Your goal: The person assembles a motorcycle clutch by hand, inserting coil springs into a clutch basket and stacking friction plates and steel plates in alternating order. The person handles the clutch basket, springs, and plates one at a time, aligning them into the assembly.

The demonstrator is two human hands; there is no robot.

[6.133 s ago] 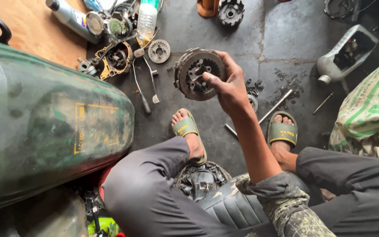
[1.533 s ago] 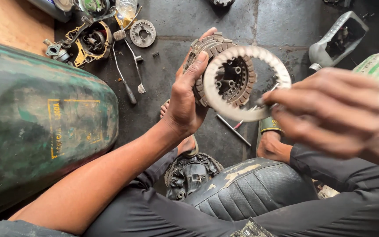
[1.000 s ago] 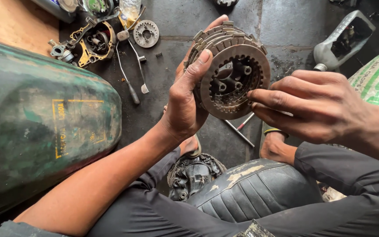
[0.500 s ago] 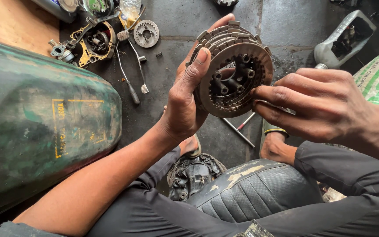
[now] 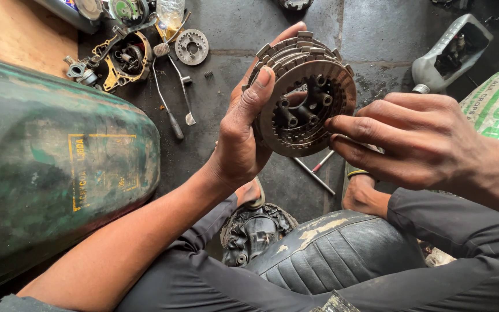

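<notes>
Left hand (image 5: pixel 244 138) grasping a round clutch pack (image 5: pixel 304 98) at frame centre, right hand (image 5: pixel 411 138) fingertips touching its right rim, green fuel tank (image 5: pixel 47 162) at left

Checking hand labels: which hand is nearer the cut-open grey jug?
Right. The right hand sits just below-left of the grey jug; the left hand is farther left, gripping the clutch pack.

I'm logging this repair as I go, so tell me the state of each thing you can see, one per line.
Clutch pack: held up off the floor, plates stacked, face towards the camera.
Left hand: gripping the pack's left edge.
Right hand: fingertips on the pack's right rim.
Green fuel tank: off the bike, lying on its side.
Cut plastic jug: lying on the floor, side open.
Engine cover: removed, on the floor.
</notes>
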